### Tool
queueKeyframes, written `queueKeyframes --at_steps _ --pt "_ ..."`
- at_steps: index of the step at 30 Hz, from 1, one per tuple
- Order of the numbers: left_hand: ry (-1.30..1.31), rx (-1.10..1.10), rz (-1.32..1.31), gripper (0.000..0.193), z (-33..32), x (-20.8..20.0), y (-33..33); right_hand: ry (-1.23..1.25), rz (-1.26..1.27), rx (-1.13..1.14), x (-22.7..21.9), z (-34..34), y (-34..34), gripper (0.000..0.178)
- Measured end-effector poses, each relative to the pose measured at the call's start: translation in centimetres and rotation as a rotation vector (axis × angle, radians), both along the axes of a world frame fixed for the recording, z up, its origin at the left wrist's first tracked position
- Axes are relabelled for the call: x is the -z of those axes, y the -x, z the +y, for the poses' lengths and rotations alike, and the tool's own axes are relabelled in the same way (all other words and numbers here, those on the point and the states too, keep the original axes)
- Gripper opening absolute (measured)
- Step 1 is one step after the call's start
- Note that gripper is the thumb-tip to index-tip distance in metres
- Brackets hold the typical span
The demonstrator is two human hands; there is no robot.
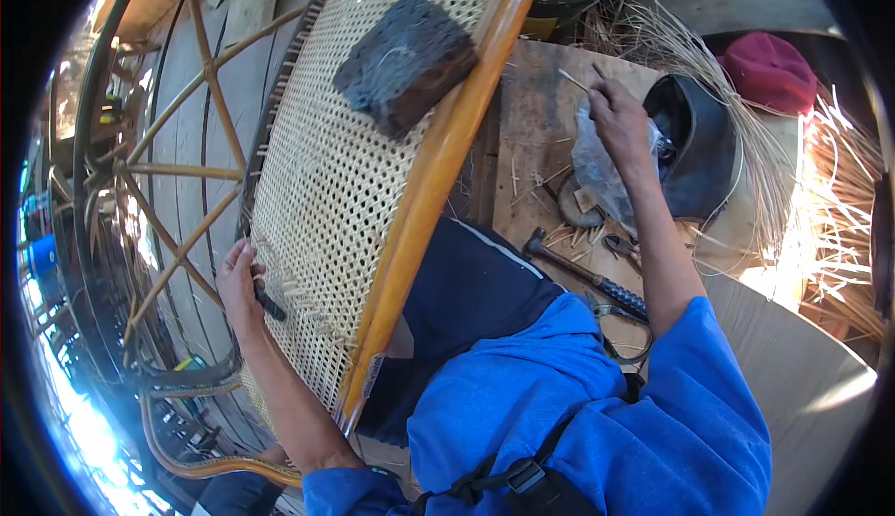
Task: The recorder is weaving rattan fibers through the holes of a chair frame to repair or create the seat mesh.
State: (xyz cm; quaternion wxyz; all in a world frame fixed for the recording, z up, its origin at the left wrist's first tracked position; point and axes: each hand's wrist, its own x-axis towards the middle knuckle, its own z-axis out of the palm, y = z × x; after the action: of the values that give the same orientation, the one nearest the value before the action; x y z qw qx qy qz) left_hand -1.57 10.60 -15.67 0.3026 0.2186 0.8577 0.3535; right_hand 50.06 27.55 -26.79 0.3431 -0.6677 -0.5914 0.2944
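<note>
A chair back of woven cane (308, 190) in a glossy orange-brown wooden frame (401, 269) leans across my lap. My left hand (240, 288) is at its left edge, fingers closed round a tool with a short black handle (270, 303); its other end is hidden. Off to the right, above the workboard, my right hand (617, 117) is closed on a thin stick-like tool with a pale tip (567, 76). A dark end also pokes out beside the fingers; I cannot tell whether it is the same piece. A rough dark block (406, 64) rests on the upper weave.
On the wooden board (536, 96) lie a clear plastic bag (601, 166), cane scraps and a tape roll (578, 204). A hammer (587, 274) and pliers (620, 246) are nearer me. Loose cane strands (755, 171), a dark container (695, 143) and a red cap (769, 73) stand right.
</note>
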Motion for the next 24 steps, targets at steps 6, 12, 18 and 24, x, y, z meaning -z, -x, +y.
queueKeyframes --at_steps 6,12,18,24 --pt "0.011 -0.045 0.037 0.027 -1.3 0.3 0.0 -0.026 0.009 -0.097 3.2 6.4 2.7 0.026" --pt "0.006 -0.107 -0.061 0.027 -1.0 0.3 -0.4 -0.148 -0.064 -0.059 5.1 10.8 3.1 0.026" --pt "0.022 -0.163 -0.052 0.018 -1.8 -0.3 -1.3 0.054 0.132 -0.162 3.6 8.6 4.7 0.026" --pt "0.001 -0.111 -0.155 0.028 -1.7 0.9 -0.1 -0.02 -0.08 -0.211 6.3 4.7 5.2 0.021"
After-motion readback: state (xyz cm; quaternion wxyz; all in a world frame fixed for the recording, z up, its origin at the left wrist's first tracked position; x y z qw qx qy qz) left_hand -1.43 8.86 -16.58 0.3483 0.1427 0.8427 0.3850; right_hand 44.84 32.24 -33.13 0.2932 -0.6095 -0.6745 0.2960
